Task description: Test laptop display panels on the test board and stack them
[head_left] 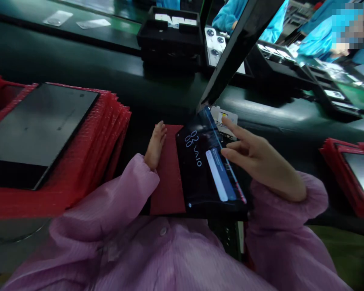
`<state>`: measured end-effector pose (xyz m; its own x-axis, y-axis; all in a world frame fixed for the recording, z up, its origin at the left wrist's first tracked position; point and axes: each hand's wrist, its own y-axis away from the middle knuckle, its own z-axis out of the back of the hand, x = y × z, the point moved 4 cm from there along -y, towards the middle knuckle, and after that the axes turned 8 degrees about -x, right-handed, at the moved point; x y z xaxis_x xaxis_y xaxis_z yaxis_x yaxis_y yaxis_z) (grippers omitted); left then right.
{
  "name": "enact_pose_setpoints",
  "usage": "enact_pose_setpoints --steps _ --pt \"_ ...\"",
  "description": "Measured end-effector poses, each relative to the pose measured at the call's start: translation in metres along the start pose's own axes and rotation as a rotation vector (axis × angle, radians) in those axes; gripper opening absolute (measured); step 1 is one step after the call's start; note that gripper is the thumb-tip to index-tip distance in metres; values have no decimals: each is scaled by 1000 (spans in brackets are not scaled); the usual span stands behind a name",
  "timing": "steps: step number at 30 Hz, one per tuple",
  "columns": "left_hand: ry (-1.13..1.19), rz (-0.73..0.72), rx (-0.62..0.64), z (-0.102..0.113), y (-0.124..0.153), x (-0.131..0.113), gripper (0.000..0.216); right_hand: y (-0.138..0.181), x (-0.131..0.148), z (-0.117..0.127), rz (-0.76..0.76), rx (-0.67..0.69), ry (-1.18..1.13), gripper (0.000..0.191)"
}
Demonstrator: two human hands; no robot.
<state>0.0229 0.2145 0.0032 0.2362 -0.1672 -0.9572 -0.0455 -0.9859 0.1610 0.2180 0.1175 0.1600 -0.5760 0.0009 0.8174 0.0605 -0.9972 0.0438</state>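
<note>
Screen point(189, 184) glows beside a red pad point(169, 178) at the table point(109, 68); the left hand point(155, 146) lies at the pad, fingers extended, empty. The right hand point(257, 159) is half-open at the screen's edge; whether it grips is unclear.

Parts trays point(169, 43) and screen panels point(45, 125) mark an electronics workshop.

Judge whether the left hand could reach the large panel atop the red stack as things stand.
Probably yes: the left hand appears to grip nothing, the panel lies uncovered on the red stack, and nothing visible blocks the way between.
</note>
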Motion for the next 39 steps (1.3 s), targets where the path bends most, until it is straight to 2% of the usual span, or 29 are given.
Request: enact_pose_setpoints --steps 2,6,11,13,15,18,21,23,25,27,30,32,35,39 --pt "30 108 43 -3 2 -2 80 -1 -3 12 -21 -52 -90 80" --pt "174 193 265 -14 24 -20 92 -6 -3 14 37 -130 -150 75" --pt "255 288 281 -17 44 -36 100 -21 -8 -7 109 -96 -67 69" --pt "225 272 313 -16 43 -37 101 -22 -10 -11 130 -122 58 70" --pt "169 211 363 -15 39 -35 101 -18 -7 -13 173 -221 246 70" --pt "3 68 434 -12 33 -31 101 -5 5 -28 352 -321 521 67" --pt "-117 -53 416 -8 29 -29 99 8 13 -61 670 -198 717 60" --pt "-129 -63 390 -7 30 -31 100 10 10 -74 771 -117 779 60" --pt "-83 15 360 -7 32 -33 101 8 4 -69 710 -90 803 57" --pt "32 154 349 -9 36 -35 104 7 0 -49 580 -101 835 52" --pt "345 381 342 -14 41 -39 104 13 4 -15 418 -110 918 49" --pt "552 508 319 -17 44 -42 102 21 11 -2 394 -115 977 46" --pt "763 570 343 -21 48 -48 101 31 22 -9 490 -51 985 42" --pt "822 531 404 -26 52 -54 97 37 20 -45 635 153 873 47"
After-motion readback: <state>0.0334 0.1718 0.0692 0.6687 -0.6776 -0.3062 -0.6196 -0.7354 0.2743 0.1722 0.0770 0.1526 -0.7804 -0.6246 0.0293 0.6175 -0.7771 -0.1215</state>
